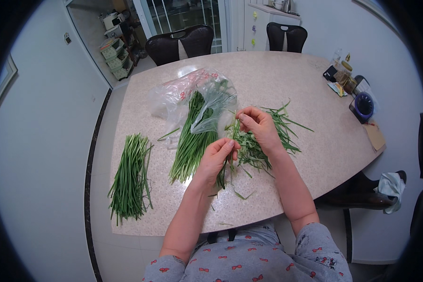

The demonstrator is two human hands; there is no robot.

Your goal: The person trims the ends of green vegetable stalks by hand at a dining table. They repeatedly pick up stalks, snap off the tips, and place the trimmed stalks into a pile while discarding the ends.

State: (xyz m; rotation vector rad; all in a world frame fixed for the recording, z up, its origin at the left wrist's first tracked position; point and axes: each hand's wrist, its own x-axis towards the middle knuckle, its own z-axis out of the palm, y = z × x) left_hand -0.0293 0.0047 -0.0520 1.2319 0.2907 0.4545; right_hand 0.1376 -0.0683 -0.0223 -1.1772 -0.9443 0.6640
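Observation:
My left hand [214,159] is shut on a few green garlic chives [234,131], whose dark leaf ends hang below the fist. Just above and to the right, my right hand [259,128] pinches their upper pale ends between thumb and fingers. Beside my left hand a large bundle of chives [192,146] lies partly inside a clear plastic bag [171,92] with red print. Loose chive scraps [255,151] are heaped under and past my right hand. At the table's left side rests a second, neater bundle of chives [129,179], pale ends pointing away from me.
The speckled table [296,77] reaches the wall at right. Along that edge stand jars [344,72], a small purple-rimmed fan [363,103] and a brown notebook or card [375,137]. Two dark chairs [179,42] face the far edge. Another chair [359,197] with a cloth [391,190] is at right.

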